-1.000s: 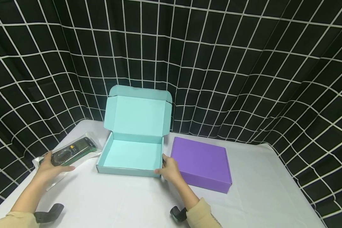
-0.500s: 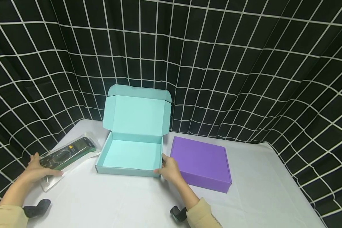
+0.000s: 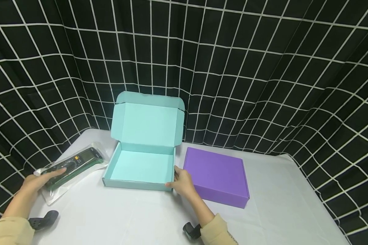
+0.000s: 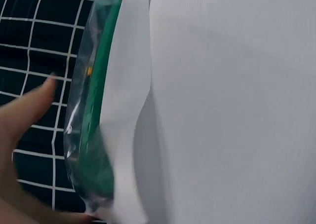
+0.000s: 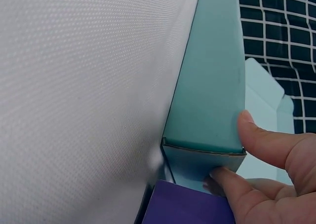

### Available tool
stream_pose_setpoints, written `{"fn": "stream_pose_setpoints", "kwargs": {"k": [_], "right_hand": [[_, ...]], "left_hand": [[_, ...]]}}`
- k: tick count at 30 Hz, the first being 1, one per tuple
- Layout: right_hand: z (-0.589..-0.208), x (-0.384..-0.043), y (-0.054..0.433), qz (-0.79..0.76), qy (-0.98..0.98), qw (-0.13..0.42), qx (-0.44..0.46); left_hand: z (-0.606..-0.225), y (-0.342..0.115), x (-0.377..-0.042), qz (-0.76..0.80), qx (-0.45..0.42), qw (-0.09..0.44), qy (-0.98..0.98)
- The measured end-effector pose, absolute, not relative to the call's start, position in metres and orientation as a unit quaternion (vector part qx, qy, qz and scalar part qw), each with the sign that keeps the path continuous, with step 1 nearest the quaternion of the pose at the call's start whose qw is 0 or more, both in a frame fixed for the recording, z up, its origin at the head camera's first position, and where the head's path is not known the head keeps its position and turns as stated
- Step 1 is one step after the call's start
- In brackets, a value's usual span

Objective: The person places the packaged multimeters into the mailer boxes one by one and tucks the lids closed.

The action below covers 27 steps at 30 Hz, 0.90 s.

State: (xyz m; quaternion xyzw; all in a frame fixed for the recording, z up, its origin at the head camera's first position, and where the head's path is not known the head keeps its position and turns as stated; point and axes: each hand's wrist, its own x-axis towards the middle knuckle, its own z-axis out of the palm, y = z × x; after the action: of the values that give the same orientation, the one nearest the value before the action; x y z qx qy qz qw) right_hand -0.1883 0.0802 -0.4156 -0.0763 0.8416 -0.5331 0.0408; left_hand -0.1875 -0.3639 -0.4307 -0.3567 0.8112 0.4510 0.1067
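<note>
A digital multimeter (image 3: 79, 162) with a green edge lies in a clear plastic bag (image 3: 56, 197) at the table's left. My left hand (image 3: 33, 182) is at the bag's near end, its thumb stretched out over the meter. In the left wrist view the thumb stands apart from the bag, and a finger (image 4: 74, 217) touches the bag's end; the other fingers are hidden. An open teal cardboard box (image 3: 135, 184), lid raised, stands at the middle. My right hand (image 3: 184, 182) grips its near right corner, thumb on the front wall (image 5: 212, 76) and fingers against the side.
A closed purple box (image 3: 217, 175) stands just right of the teal box, close to my right hand. White cloth (image 3: 279, 204) covers the table. Black curtains with a white grid (image 3: 233, 68) rise behind and at both sides.
My left hand first slid left along the multimeter towards its near end, then its thumb swung up over the meter. The right hand stayed on the teal box's corner.
</note>
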Motion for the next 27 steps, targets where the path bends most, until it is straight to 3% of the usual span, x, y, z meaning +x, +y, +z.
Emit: {"fn": "stream_pose_setpoints", "kwargs": {"k": [4,7,10,18,27], "right_hand": [[-0.416,-0.188,0.079,-0.536,0.840,0.045,-0.073],[-0.416,-0.188,0.079,-0.538,0.839,0.047,-0.066],[-0.417,-0.188,0.079,-0.538,0.839,0.045,-0.063],[-0.422,-0.186,0.076,-0.535,0.841,0.049,-0.065],[-0.420,-0.187,0.076,-0.541,0.837,0.050,-0.065]], "left_hand": [[-0.429,-0.359,-0.187,0.492,-0.385,0.025,0.780],[-0.429,-0.356,-0.193,0.535,-0.389,-0.009,0.750],[-0.427,-0.356,-0.201,0.540,-0.400,0.004,0.740],[-0.422,-0.345,-0.194,0.456,-0.390,0.116,0.792],[-0.427,-0.345,-0.190,0.436,-0.374,0.064,0.816]]}}
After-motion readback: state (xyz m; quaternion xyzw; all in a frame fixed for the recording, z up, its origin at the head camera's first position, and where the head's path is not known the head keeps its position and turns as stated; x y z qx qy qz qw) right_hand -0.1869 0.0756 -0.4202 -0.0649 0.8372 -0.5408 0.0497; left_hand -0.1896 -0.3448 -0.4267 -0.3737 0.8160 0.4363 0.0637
